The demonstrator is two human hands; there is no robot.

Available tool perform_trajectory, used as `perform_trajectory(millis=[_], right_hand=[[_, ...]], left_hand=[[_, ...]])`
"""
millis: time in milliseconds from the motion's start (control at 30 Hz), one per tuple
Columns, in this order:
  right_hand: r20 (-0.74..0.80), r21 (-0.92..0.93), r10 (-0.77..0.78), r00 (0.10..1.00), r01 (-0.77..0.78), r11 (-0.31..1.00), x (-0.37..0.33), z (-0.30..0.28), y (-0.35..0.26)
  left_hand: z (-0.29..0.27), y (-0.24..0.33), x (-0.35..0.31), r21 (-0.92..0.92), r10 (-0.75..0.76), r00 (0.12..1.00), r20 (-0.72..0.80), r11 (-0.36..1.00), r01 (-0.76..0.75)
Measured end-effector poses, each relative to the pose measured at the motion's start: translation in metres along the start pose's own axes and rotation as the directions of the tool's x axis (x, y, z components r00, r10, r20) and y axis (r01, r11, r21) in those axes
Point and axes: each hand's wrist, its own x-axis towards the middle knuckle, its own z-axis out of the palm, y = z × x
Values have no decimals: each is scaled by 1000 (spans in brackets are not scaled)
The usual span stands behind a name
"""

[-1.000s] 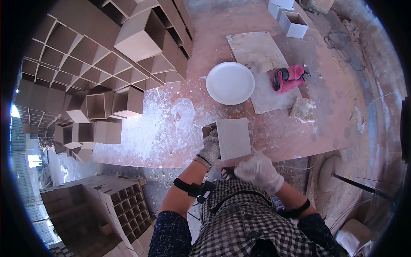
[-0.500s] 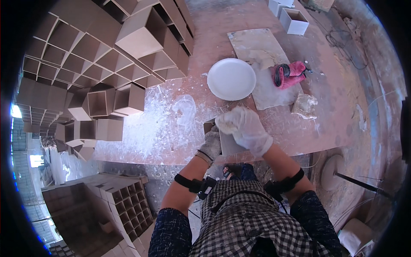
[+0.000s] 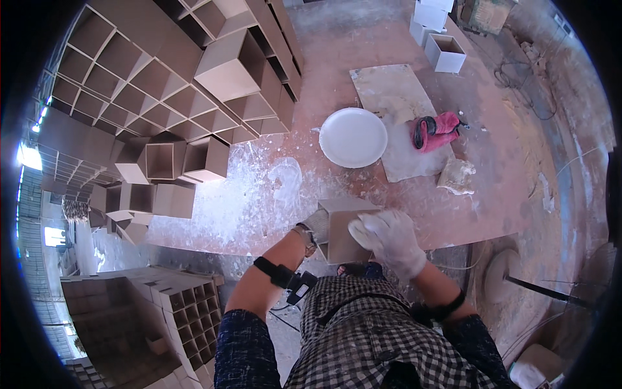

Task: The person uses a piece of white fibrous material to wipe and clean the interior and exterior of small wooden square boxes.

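A square brown board box [image 3: 341, 235] is at the table's near edge, tilted, with an open side toward the left. My left hand [image 3: 315, 225], in a grey-white knitted glove, grips it at that open side; the fingertips are partly hidden inside. My right hand [image 3: 396, 241], in a whitish glove, presses a pale flat pad [image 3: 360, 232] against the box's right part. Whether the pad is sponge or folded cloth I cannot tell. Beyond the box lies a round white dish [image 3: 353, 137] on the stained table [image 3: 259, 207].
Stacked brown open boxes [image 3: 149, 84] fill the left side. A pale board [image 3: 392, 91] bears a pink-and-black bundle [image 3: 437, 131], with a rough pale block [image 3: 457, 177] beside it. White boxes [image 3: 446, 53] stand far right. More boxes [image 3: 194, 311] are lower left.
The box has turned and come up into fuller view. My right hand has moved right and down, its pad now against the box. The whole view has shifted slightly.
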Motion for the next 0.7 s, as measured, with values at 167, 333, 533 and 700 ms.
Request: perform_trajectory(millis=[167, 333, 533, 700], right_hand=[[-57, -62, 95, 994, -98, 993, 9, 30, 35], [128, -33, 33, 991, -29, 999, -12, 16, -6], [127, -204, 92, 988, -64, 977, 27, 25, 44], [-49, -121, 143, 988, -148, 982, 2, 37, 43]], left_hand=[[10, 30, 32, -949, -815, 495, 301, -306, 74], [88, -44, -15, -993, -646, 756, 104, -27, 114], [93, -42, -4, -612, -574, 799, -180, 701, 366], [74, -25, 0, -394, -786, 617, -33, 578, 715]])
